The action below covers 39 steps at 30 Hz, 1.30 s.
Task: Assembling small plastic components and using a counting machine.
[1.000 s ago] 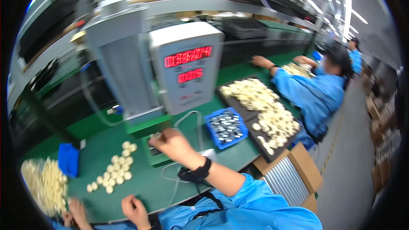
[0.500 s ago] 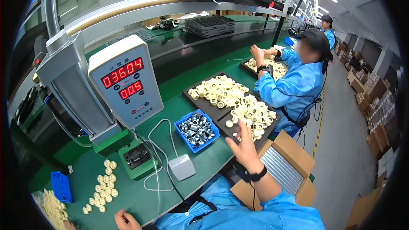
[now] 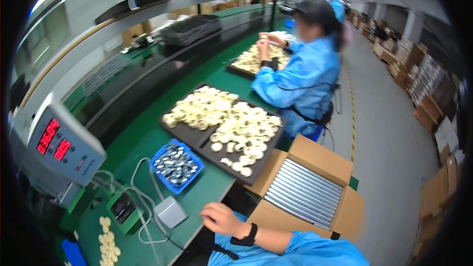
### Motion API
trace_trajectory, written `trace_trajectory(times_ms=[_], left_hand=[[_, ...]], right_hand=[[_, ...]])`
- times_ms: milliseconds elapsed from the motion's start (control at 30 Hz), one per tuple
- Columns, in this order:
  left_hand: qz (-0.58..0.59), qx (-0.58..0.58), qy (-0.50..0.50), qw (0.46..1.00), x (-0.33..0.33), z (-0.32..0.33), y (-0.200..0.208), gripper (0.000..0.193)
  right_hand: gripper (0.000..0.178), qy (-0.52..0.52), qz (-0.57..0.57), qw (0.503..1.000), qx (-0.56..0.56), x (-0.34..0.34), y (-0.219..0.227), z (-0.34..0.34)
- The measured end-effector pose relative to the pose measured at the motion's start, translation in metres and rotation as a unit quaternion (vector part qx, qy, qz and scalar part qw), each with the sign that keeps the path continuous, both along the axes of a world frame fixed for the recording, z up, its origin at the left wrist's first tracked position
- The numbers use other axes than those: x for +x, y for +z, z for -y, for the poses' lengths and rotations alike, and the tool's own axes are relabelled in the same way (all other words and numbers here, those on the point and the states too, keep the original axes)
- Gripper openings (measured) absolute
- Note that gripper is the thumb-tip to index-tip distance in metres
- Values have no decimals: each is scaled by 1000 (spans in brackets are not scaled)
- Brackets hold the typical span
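Observation:
My right hand [image 3: 222,218], with a black band [image 3: 252,235] round the wrist, hovers at the front edge of the green worktable [image 3: 204,212]. Its fingers are curled together, and what they hold, if anything, is hidden. Left of it on the table lies a grey foot pedal [image 3: 170,212] with a cable. Farther off stands a blue bin [image 3: 176,166] full of small metal sleeves. Beyond my right hand sits a black tray [image 3: 204,144] heaped with cream-coloured round plastic parts [image 3: 241,127]. My left hand is out of view.
An open cardboard box [image 3: 310,152] of silvery tubes [image 3: 303,194] stands to my right. At left are a counter unit [image 3: 61,143] with red digits, a green press base [image 3: 125,213], rows of cream parts [image 3: 108,244] and a blue container [image 3: 73,252]. A co-worker [image 3: 305,74] sits farther along.
My right hand has left the black tray, moved toward me and left, and its spread fingers have curled. The view has swung right, and my left hand has gone out of it.

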<state>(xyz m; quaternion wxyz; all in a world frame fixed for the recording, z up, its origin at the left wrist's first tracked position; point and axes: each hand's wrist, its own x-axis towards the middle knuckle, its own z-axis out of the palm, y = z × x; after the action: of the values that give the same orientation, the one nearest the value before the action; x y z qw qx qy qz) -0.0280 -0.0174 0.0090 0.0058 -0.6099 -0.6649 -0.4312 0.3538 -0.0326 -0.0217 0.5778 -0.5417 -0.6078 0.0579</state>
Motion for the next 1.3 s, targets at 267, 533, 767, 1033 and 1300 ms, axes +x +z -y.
trace_trajectory(times_ms=[267,533,767,1033,1300], left_hand=[[-45,10,5,999,5,-5,-2,19],[-53,38,11,998,-2,-8,-9,18],[-47,50,4,998,7,-4,-1,16],[-64,15,2,998,5,-4,0,17],[-55,-38,-32,997,2,-3,4,19]], right_hand=[[13,139,-176,974,-23,15,-19,16],[14,272,-134,921,-242,3,-71,47],[15,245,-39,928,-278,5,-88,35],[19,12,74,940,-332,72,-64,72],[24,-155,65,893,-417,92,-36,102]])
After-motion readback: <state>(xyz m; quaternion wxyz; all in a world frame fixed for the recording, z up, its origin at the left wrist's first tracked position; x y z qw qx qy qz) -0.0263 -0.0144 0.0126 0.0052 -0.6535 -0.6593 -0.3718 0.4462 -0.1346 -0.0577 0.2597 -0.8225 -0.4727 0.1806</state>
